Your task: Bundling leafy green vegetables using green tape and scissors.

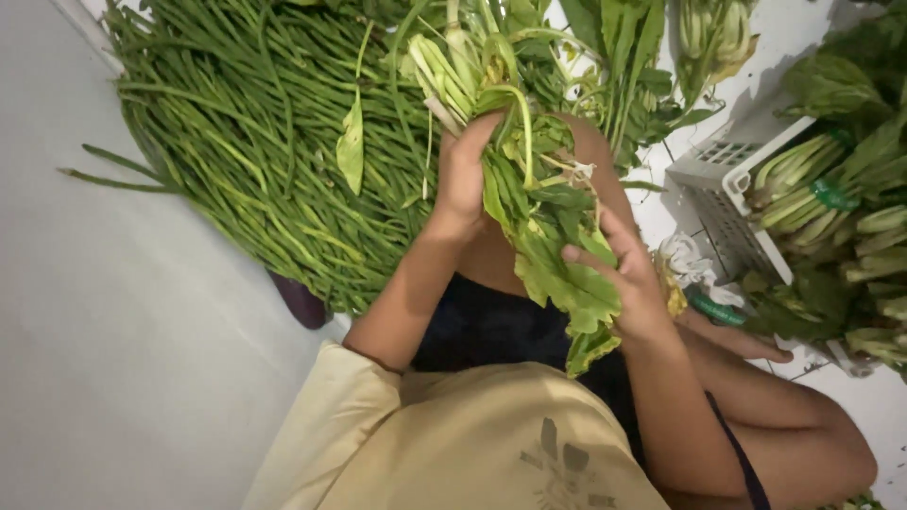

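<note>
A bunch of leafy greens [543, 217] with pale stalks pointing away from me lies over my knee. My left hand [463, 179] grips the bunch near its stalk end. My right hand [628, 279] presses the lower leaves, fingers curled around a wide, limp leaf [576, 293] with yellowed edges.
A big heap of long green beans [265, 142] covers the floor at the upper left, with a dark purple vegetable [300, 302] at its edge. A white plastic crate [727, 189] holding tied bundles of greens [831, 208] stands at the right. More leafy bunches [642, 47] lie at the top.
</note>
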